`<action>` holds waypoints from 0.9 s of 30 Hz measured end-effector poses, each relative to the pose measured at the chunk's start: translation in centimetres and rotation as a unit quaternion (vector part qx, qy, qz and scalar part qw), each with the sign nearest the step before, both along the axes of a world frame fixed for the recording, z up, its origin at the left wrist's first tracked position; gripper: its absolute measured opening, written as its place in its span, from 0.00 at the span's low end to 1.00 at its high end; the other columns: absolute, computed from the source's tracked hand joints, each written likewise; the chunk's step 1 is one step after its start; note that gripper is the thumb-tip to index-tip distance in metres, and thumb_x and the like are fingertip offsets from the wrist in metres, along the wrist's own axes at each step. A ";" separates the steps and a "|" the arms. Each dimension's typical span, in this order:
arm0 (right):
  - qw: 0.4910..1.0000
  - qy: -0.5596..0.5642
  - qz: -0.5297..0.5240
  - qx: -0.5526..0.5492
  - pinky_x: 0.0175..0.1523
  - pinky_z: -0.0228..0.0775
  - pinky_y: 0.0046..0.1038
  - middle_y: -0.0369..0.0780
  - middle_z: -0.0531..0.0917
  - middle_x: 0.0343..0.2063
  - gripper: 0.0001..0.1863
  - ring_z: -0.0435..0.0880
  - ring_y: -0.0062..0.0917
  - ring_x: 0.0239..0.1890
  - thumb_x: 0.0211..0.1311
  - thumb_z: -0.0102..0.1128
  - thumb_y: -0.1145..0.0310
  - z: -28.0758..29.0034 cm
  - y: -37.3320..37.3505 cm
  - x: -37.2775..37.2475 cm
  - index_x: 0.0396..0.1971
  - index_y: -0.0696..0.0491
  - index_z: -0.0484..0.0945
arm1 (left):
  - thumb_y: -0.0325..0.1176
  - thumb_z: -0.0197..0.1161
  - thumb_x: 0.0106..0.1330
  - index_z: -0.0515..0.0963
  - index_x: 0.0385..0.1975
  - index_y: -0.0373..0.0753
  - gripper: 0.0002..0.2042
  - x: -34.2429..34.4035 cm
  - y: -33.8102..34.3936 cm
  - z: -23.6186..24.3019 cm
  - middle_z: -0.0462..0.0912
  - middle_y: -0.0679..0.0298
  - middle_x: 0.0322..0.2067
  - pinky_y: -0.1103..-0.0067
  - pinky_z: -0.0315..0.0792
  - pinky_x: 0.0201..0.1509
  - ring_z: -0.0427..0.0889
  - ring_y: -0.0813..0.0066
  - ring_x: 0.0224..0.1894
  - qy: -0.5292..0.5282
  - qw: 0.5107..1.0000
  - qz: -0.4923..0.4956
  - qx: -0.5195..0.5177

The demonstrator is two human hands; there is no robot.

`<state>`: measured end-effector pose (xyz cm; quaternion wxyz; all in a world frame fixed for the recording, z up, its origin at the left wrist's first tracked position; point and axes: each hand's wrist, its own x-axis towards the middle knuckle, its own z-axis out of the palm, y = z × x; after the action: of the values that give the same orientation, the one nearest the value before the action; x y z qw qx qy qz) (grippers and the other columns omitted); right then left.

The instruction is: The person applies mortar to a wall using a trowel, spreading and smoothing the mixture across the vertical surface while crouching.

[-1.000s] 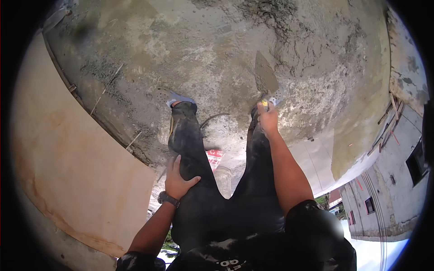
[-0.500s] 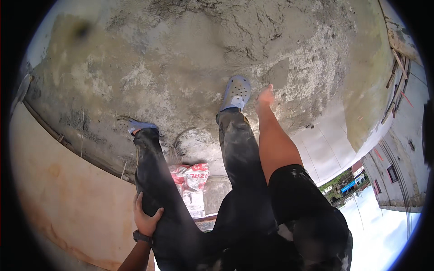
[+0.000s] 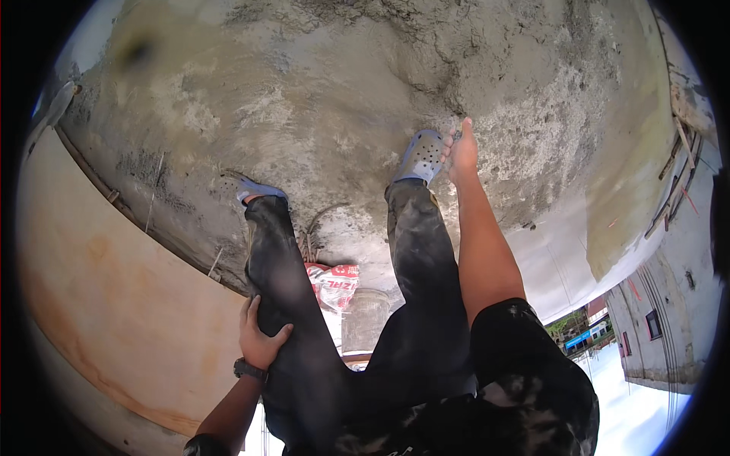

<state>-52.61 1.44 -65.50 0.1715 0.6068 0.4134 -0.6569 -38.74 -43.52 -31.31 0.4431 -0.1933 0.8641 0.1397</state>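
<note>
My right hand [image 3: 461,154] reaches down beside my right clog [image 3: 423,156], its fingers curled and its thumb pointing away from me. It grips what looks like a trowel, mostly hidden by the hand and seen nearly edge-on. Just beyond is rough, wet grey mortar [image 3: 426,64] spread over the floor. My left hand [image 3: 261,340], with a dark watch [image 3: 250,369] at the wrist, rests on my left leg [image 3: 283,266]. Its thumb and fingers are apart and it holds nothing.
A red and white sack [image 3: 334,286] lies behind my feet, near a grey cylindrical block [image 3: 365,323]. Along the left runs a beige wall [image 3: 114,304]. Wooden strips [image 3: 677,178] lie at the far right edge. My left clog [image 3: 255,188] stands on the mortar-stained floor.
My right hand has turned, bringing its curled fingers into view; the flat grey blade ahead of it no longer shows face-on. The left hand stays on my leg. The whole view has shifted slightly.
</note>
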 end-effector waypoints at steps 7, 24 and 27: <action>0.998 0.013 0.052 0.014 0.20 0.56 0.23 0.28 0.62 0.19 0.24 0.61 0.17 0.16 0.77 0.47 0.37 8.8 0.1 0.5 0.35 0.43 0.68 | 0.56 0.79 0.52 0.64 0.73 0.43 0.49 -0.1 -5.0 -0.2 0.64 0.43 0.72 0.60 0.67 0.73 0.66 0.43 0.72 -0.031 0.997 0.059 0.035; 0.973 0.032 0.226 0.033 0.17 0.55 0.21 0.29 0.64 0.18 0.23 0.59 0.15 0.14 0.79 0.47 0.39 24.3 -43.1 -12.4 0.35 0.45 0.69 | 0.51 0.70 0.65 0.63 0.74 0.50 0.39 -0.4 -86.1 31.4 0.56 0.52 0.77 0.48 0.55 0.78 0.54 0.44 0.79 0.134 0.767 -0.268 -0.567; 0.948 0.092 0.303 -0.024 0.17 0.57 0.21 0.29 0.64 0.18 0.24 0.60 0.15 0.14 0.79 0.45 0.39 23.9 -53.1 -14.5 0.36 0.45 0.68 | 0.55 0.69 0.65 0.58 0.78 0.56 0.42 1.2 -94.3 36.7 0.54 0.59 0.79 0.47 0.49 0.80 0.51 0.47 0.80 0.145 0.746 -0.300 -0.577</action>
<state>-67.10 -51.65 -41.57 0.3382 0.3852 0.5760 -0.6368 -37.49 -137.85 5.43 0.1359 -0.1199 0.8472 -0.4994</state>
